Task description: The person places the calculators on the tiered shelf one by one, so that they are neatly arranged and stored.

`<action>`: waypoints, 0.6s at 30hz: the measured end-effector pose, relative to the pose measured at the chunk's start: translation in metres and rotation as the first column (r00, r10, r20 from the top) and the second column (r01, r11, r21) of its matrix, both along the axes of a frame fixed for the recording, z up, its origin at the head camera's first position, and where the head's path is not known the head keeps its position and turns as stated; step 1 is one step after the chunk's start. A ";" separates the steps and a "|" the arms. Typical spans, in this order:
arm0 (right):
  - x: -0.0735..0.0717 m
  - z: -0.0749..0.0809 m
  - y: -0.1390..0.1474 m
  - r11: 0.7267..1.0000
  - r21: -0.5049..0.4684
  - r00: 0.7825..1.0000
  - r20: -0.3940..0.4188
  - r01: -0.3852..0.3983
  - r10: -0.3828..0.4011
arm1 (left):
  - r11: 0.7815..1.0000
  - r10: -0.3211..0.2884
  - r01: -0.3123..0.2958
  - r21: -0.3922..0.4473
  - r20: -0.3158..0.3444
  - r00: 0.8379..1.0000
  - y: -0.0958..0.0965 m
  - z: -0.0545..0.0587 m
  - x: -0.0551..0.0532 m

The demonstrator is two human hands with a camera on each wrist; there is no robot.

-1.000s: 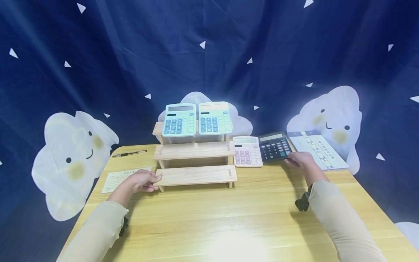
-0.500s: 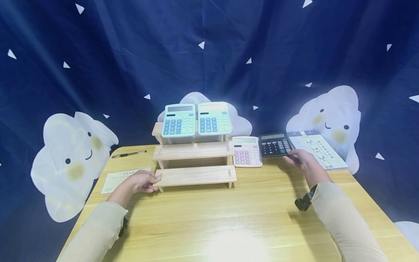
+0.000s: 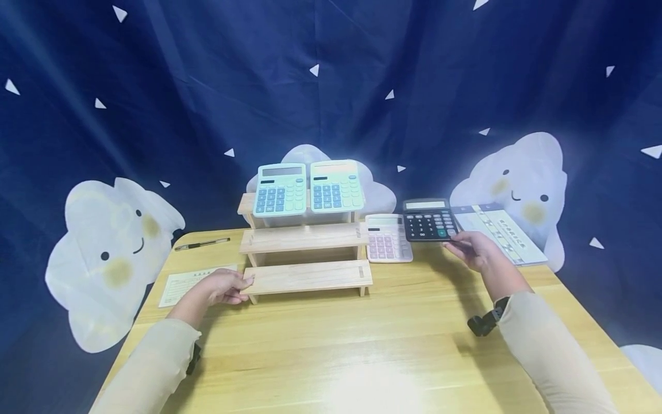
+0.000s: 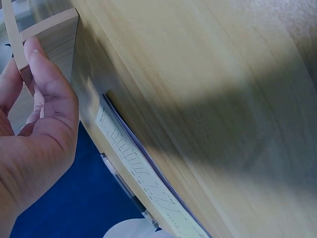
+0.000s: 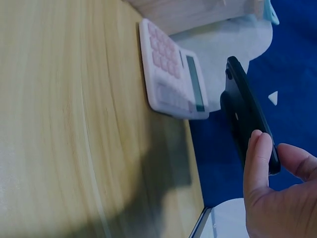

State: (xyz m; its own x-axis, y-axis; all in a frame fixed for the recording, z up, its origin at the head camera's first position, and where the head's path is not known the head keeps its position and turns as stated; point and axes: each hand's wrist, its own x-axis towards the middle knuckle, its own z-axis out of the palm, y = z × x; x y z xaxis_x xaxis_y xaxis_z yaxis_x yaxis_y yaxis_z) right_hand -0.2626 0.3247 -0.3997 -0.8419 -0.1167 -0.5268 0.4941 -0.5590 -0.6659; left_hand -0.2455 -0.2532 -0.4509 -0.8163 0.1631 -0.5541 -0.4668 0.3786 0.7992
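My right hand [image 3: 472, 250] pinches the black calculator [image 3: 428, 221] at its near right corner, thumb on one face and fingers on the other. In the right wrist view the black calculator [image 5: 243, 109] is raised off the table, its shadow below. Beside it the pink calculator [image 3: 389, 241] lies on the table, partly overlapped in the head view. My left hand [image 3: 223, 287] grips the left end of the lowest step of a three-tier wooden stand [image 3: 307, 277]. Two light-blue calculators [image 3: 281, 190] lean side by side on the top tier; the two lower tiers are bare.
Left of the stand, a printed form pad [image 3: 181, 286] lies on the table [image 3: 320, 345], with a black pen [image 3: 203, 244] behind it. A white booklet [image 3: 504, 233] lies at the back right. A dark blue curtain [image 3: 207, 86] hangs behind the table.
My right hand has lifted the black calculator off the table and moved it slightly left, over the pink one's edge in view. The left hand keeps its grip on the stand.
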 end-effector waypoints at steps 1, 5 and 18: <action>0.002 0.002 -0.001 1.000 0.004 1.000 -0.004 -0.003 0.003 | 1.000 -0.003 0.003 0.001 0.001 1.000 0.000 0.000 0.000; 0.012 0.006 -0.006 1.000 0.005 0.999 -0.039 -0.031 0.031 | 1.000 -0.009 0.009 0.002 -0.002 1.000 0.000 0.000 0.000; 0.037 0.020 -0.037 0.993 0.027 0.987 -0.111 -0.117 0.119 | 1.000 -0.019 0.019 -0.008 -0.025 1.000 -0.001 -0.002 0.001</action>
State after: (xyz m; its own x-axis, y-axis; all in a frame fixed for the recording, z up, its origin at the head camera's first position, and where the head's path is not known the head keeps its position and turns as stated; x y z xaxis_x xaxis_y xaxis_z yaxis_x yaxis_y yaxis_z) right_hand -0.2255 0.2873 -0.3802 -0.8766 -0.2092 -0.4333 0.4777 -0.4872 -0.7311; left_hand -0.2448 -0.2539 -0.4528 -0.8268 0.1742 -0.5348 -0.4395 0.3932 0.8076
